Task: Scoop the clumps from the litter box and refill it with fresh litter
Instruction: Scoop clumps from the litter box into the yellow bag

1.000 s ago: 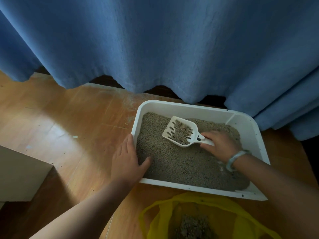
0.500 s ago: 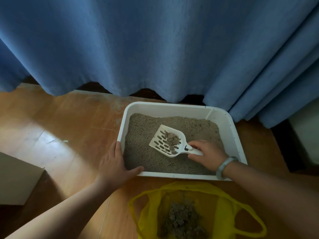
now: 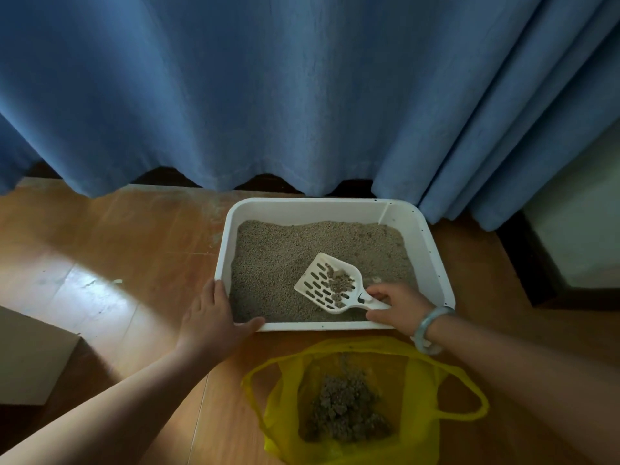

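A: Layout, big to small?
B: Blue curtain (image 3: 302, 95) across the back, wood floor (image 3: 117, 263) under everything. White litter box (image 3: 432, 256) sits at the curtain's foot, w/ grey litter (image 3: 275, 263) inside, banked higher twd the far wall. Yellow bag (image 3: 419, 441) lies open on the floor just beside the box's near wall, w/ a dark pile in it.
A: Hands?
B: Left hand (image 3: 211, 317) rests flat at the box's near-left corner. Fingers are straight along the outside of the left wall, thumb on the near rim. It holds nothing, prob. just steadying. Right hand (image 3: 399, 307), bracelet (image 3: 429, 327) on the wrist, has its fingers curled round the handle of the scoop (image 3: 330, 283).
A: The scoop itself?
B: White, slotted, seems held just above the litter by the near-right corner. Long axis runs diag.: handle near-right at the hand, blade pointing far-left. A small batch of clumps (image 3: 340, 281) sits on the blade's right half.
A: Which way does the dump go?
B: Bag is straight back twd the person from the grip, across the near wall, and the right hand is the closer one. I'd draw the scoop back handle-first over the rim and keep the blade level, else the clumps prob. roll off early.
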{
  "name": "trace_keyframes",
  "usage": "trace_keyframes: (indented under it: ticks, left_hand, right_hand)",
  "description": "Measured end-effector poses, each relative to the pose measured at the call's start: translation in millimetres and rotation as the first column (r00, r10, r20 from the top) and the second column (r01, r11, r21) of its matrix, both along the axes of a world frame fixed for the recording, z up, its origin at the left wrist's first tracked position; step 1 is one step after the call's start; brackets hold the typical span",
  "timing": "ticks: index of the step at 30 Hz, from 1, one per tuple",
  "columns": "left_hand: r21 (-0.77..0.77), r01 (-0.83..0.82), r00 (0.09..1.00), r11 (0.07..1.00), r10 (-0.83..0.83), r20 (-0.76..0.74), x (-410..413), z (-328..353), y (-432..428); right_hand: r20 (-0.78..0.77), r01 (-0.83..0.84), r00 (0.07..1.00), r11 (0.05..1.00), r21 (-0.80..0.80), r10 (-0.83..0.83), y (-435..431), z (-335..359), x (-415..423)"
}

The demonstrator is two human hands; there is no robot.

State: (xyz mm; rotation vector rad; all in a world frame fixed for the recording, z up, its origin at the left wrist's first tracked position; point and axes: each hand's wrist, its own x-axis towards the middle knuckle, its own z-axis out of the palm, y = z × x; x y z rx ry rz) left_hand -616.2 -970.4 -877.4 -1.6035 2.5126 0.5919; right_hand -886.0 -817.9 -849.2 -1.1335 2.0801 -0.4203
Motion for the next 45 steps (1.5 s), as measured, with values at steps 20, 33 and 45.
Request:
trace_keyframes:
  ticks: [20, 33, 45]
  left_hand:
    - [0.006, 0.054, 0.997, 0.999, -0.054, -0.053, 15.1, -1.8, -2.5]
    - [-0.028, 0.071, 0.996, 0.997, -0.073, -0.056, 12.5, -2.6, -3.9]
    - [-0.039, 0.057, 0.995, 0.998, -0.060, -0.080, 9.6, -1.8, -1.5]
  right_hand:
    - [0.081, -0.098, 0.992, 0.995, 0.016, 0.097, 93.4, 0.2, 25.6]
    - [-0.010, -0.378, 0.922, 0.908, 0.183, 0.386, 114.1, -13.5, 21.9]
    - [0.207, -0.168, 0.965, 0.986, 0.021, 0.161, 119.1, -14.4, 13.7]
